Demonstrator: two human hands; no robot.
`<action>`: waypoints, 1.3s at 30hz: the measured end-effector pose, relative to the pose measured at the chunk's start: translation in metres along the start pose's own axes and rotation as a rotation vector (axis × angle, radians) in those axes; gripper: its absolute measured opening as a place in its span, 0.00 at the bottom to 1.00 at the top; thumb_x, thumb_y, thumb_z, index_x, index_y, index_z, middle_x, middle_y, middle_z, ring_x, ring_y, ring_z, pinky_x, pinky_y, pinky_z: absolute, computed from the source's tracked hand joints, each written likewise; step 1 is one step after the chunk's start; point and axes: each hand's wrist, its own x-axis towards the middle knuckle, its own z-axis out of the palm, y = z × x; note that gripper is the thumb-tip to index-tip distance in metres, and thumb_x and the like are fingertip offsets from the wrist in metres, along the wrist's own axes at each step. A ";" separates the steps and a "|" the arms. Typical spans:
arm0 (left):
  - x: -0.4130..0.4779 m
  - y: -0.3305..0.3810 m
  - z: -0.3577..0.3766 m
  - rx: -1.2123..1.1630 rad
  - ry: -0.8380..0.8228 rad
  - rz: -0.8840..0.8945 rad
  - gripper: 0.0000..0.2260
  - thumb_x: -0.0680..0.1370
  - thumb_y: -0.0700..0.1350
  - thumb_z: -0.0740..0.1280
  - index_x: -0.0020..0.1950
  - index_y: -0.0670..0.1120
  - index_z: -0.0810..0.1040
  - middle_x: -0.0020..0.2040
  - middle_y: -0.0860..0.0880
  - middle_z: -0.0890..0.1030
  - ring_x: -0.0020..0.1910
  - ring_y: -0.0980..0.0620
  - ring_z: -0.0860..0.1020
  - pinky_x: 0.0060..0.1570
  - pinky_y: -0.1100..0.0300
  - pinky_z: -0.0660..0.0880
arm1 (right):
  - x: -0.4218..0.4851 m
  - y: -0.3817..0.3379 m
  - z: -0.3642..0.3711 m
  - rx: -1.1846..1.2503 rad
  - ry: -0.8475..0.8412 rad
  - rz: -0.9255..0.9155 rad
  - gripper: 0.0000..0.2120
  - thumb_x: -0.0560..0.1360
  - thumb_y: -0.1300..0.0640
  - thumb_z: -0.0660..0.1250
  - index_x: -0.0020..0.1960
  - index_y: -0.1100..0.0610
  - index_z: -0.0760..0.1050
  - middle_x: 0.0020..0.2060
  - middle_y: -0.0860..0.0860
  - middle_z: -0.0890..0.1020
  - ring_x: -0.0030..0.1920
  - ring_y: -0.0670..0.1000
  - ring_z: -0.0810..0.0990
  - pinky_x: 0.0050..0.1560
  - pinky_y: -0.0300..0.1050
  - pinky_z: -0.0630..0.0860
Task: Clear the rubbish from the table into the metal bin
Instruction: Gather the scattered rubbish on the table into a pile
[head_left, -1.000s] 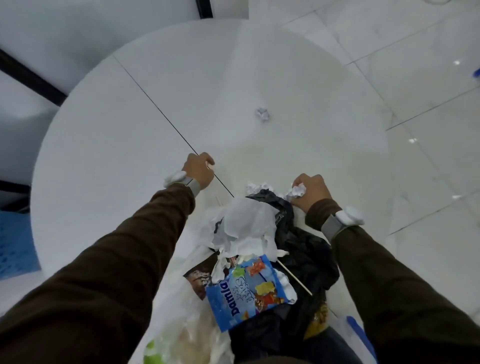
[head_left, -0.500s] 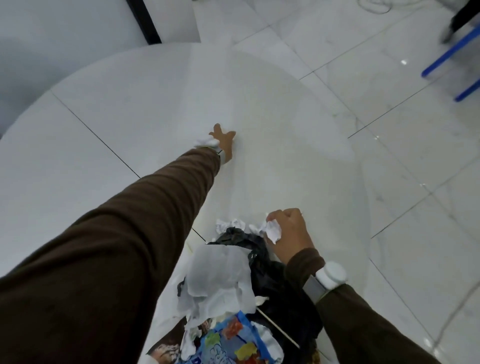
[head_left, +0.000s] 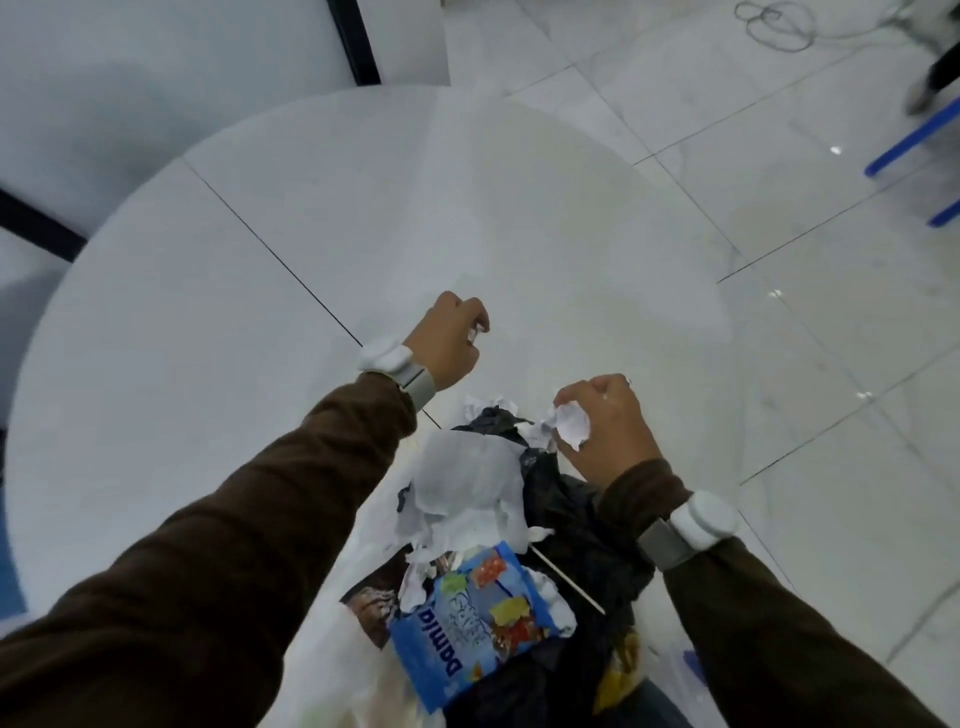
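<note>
My left hand (head_left: 451, 338) hovers over the round white table (head_left: 218, 312), fingers closed around a small crumpled paper ball (head_left: 472, 332) that peeks out. My right hand (head_left: 605, 426) is at the table's near edge, gripping a larger crumpled white paper (head_left: 571, 423). Just below both hands is a heap of rubbish: a black bag (head_left: 571, 514), white tissue (head_left: 462, 480), a blue sweets packet (head_left: 472, 618) and a thin wooden stick (head_left: 569, 582). No metal bin can be made out under the heap.
Pale tiled floor (head_left: 779, 338) lies to the right. Blue furniture legs (head_left: 914, 140) and a coiled cable (head_left: 774, 23) are at the far right. A black frame bar (head_left: 358, 41) stands behind the table.
My left hand reached out to the small paper ball in the table's middle, closed on it and drew back toward the heap. The right hand stayed put with its paper.
</note>
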 end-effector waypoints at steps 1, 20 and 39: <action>-0.026 0.005 -0.010 -0.016 0.010 -0.002 0.14 0.75 0.33 0.63 0.57 0.46 0.78 0.54 0.47 0.72 0.49 0.46 0.76 0.48 0.57 0.73 | -0.005 -0.009 -0.007 -0.003 0.008 -0.027 0.20 0.66 0.62 0.78 0.56 0.52 0.79 0.52 0.54 0.71 0.54 0.58 0.75 0.55 0.46 0.74; -0.348 -0.014 0.090 -0.008 0.064 -0.233 0.19 0.72 0.43 0.66 0.63 0.48 0.78 0.64 0.43 0.74 0.61 0.39 0.76 0.58 0.48 0.76 | -0.163 -0.100 0.080 -0.355 -0.495 -0.262 0.34 0.73 0.54 0.68 0.76 0.42 0.61 0.79 0.56 0.53 0.74 0.64 0.60 0.70 0.61 0.67; -0.352 0.023 0.073 0.182 0.072 -0.218 0.31 0.74 0.44 0.68 0.77 0.50 0.65 0.78 0.45 0.63 0.77 0.43 0.62 0.76 0.38 0.57 | -0.197 -0.072 0.033 -0.203 -0.307 -0.111 0.32 0.72 0.48 0.67 0.75 0.43 0.62 0.76 0.49 0.61 0.70 0.57 0.69 0.62 0.58 0.75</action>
